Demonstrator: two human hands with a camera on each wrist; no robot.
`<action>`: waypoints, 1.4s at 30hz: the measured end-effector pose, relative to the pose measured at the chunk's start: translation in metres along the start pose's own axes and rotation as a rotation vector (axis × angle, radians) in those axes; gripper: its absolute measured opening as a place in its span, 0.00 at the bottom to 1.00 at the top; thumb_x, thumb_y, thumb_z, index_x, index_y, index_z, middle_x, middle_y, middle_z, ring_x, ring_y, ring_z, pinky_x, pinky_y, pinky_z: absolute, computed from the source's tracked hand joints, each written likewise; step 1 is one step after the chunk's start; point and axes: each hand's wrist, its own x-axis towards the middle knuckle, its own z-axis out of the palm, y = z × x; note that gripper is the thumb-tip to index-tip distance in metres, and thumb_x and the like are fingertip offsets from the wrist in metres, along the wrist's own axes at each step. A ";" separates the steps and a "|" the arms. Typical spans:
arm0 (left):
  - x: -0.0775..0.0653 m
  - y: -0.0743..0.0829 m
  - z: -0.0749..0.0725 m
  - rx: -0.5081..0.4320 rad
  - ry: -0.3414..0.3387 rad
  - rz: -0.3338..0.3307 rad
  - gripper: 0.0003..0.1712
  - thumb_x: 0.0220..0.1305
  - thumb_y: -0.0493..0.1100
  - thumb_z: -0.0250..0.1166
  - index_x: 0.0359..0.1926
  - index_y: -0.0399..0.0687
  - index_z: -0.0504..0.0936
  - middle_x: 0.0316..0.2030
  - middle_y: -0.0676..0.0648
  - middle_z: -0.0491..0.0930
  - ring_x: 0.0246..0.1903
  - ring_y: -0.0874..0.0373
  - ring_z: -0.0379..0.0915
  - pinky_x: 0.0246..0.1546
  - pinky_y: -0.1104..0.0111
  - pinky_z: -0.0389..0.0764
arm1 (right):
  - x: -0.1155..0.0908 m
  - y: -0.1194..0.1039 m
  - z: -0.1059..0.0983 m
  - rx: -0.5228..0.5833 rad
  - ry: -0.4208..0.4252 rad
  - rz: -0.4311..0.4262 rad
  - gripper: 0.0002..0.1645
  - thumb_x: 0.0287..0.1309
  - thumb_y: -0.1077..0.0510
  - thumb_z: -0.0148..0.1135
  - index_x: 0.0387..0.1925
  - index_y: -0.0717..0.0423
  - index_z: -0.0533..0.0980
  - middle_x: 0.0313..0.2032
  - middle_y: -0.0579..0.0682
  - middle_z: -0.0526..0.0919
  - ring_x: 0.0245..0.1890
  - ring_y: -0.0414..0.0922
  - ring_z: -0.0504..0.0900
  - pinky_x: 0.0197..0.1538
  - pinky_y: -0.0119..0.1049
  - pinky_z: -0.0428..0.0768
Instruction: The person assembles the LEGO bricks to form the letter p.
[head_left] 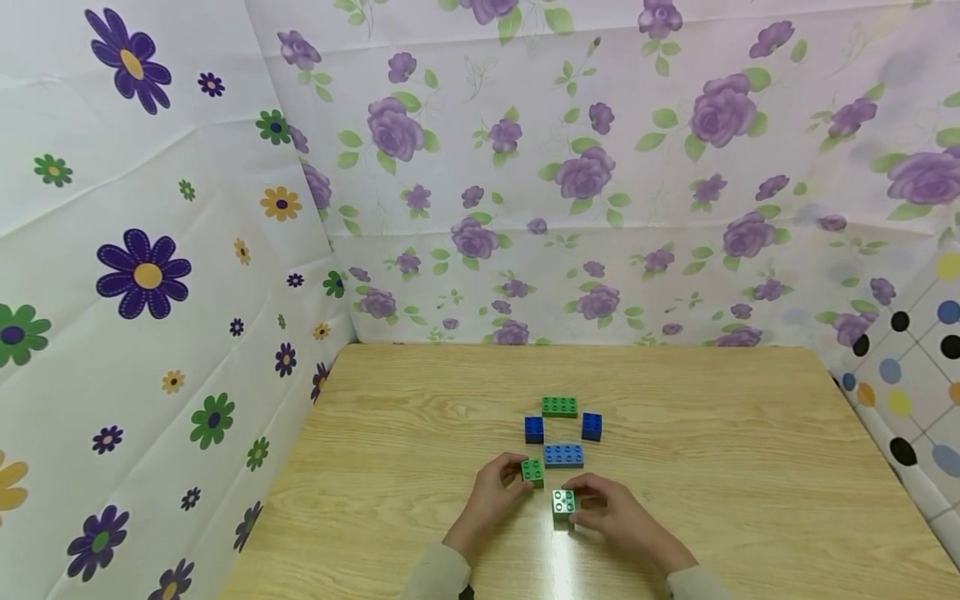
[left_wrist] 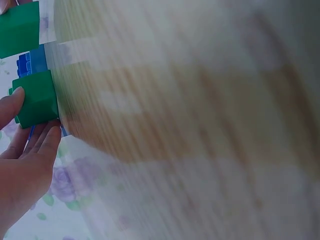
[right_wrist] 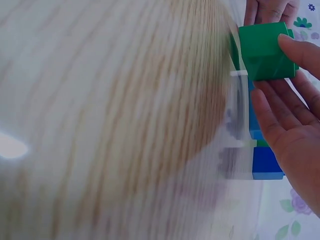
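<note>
Left grip (head_left: 497, 490) pinching green block (head_left: 532, 473); right grip (head_left: 613, 512) pinching second green block (head_left: 563, 505). Well off far edge of surface (head_left: 405, 433). Likely light, stiff; hold sides.

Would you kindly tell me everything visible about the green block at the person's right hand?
The green block is a roughly cubic toy brick, apparently glossy plastic, with four studs facing up, whitened by glare in the head view. The right hand grips it from the right, nearer the person than the light-blue brick. Whether it touches the table is unclear.
</note>
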 end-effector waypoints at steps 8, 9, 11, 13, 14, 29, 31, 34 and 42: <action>0.000 -0.001 0.000 -0.008 -0.004 -0.002 0.19 0.60 0.32 0.66 0.53 0.39 0.77 0.52 0.42 0.77 0.56 0.45 0.73 0.59 0.61 0.75 | 0.006 0.002 -0.004 -0.009 0.050 -0.002 0.24 0.57 0.54 0.68 0.55 0.51 0.75 0.52 0.48 0.79 0.54 0.51 0.77 0.56 0.42 0.79; 0.000 -0.001 0.000 -0.008 -0.005 -0.002 0.18 0.60 0.32 0.66 0.52 0.39 0.77 0.52 0.42 0.77 0.56 0.45 0.73 0.59 0.61 0.75 | 0.007 0.002 -0.005 -0.004 0.054 0.004 0.24 0.57 0.54 0.68 0.55 0.52 0.75 0.53 0.49 0.79 0.54 0.52 0.77 0.57 0.43 0.79; 0.000 0.000 0.000 -0.009 -0.005 -0.009 0.18 0.61 0.32 0.66 0.52 0.40 0.77 0.52 0.42 0.77 0.56 0.46 0.73 0.59 0.60 0.75 | 0.009 0.003 -0.005 0.006 0.062 0.014 0.24 0.58 0.54 0.68 0.56 0.51 0.75 0.54 0.50 0.78 0.54 0.52 0.77 0.57 0.45 0.79; 0.000 0.000 -0.001 -0.009 -0.007 -0.008 0.18 0.61 0.32 0.66 0.52 0.39 0.77 0.52 0.42 0.77 0.56 0.46 0.73 0.59 0.60 0.75 | 0.011 0.003 -0.005 0.013 0.073 0.021 0.24 0.58 0.55 0.68 0.56 0.50 0.75 0.54 0.51 0.78 0.54 0.52 0.78 0.57 0.45 0.79; 0.000 0.000 -0.001 -0.008 -0.008 -0.006 0.18 0.61 0.32 0.66 0.53 0.39 0.77 0.52 0.42 0.77 0.56 0.46 0.73 0.59 0.60 0.75 | 0.012 0.004 -0.005 0.013 0.079 0.020 0.23 0.58 0.55 0.68 0.56 0.50 0.75 0.54 0.51 0.78 0.54 0.52 0.78 0.56 0.44 0.79; -0.002 0.004 0.000 -0.022 -0.015 0.019 0.18 0.62 0.31 0.65 0.53 0.36 0.76 0.52 0.40 0.77 0.56 0.44 0.73 0.59 0.57 0.75 | 0.021 0.011 -0.001 0.073 0.111 0.021 0.25 0.58 0.57 0.68 0.56 0.54 0.74 0.55 0.54 0.77 0.55 0.53 0.77 0.56 0.38 0.80; -0.003 0.005 0.000 -0.024 -0.014 0.013 0.18 0.62 0.31 0.65 0.53 0.36 0.76 0.52 0.40 0.77 0.56 0.44 0.73 0.59 0.57 0.75 | 0.022 0.011 0.000 0.075 0.111 0.022 0.25 0.58 0.57 0.68 0.56 0.55 0.74 0.55 0.54 0.77 0.55 0.53 0.77 0.56 0.39 0.80; -0.003 0.004 0.000 -0.023 -0.010 0.001 0.18 0.61 0.31 0.65 0.53 0.37 0.76 0.51 0.41 0.77 0.56 0.45 0.73 0.59 0.59 0.75 | 0.022 0.009 0.000 0.077 0.113 0.022 0.25 0.58 0.57 0.68 0.56 0.55 0.73 0.54 0.54 0.77 0.55 0.52 0.77 0.57 0.41 0.79; -0.002 0.003 0.001 -0.044 0.000 -0.011 0.18 0.62 0.31 0.65 0.53 0.38 0.76 0.51 0.42 0.77 0.55 0.46 0.73 0.58 0.61 0.76 | 0.021 0.007 0.002 0.087 0.116 0.012 0.25 0.58 0.58 0.67 0.57 0.58 0.73 0.55 0.56 0.77 0.55 0.54 0.77 0.58 0.43 0.79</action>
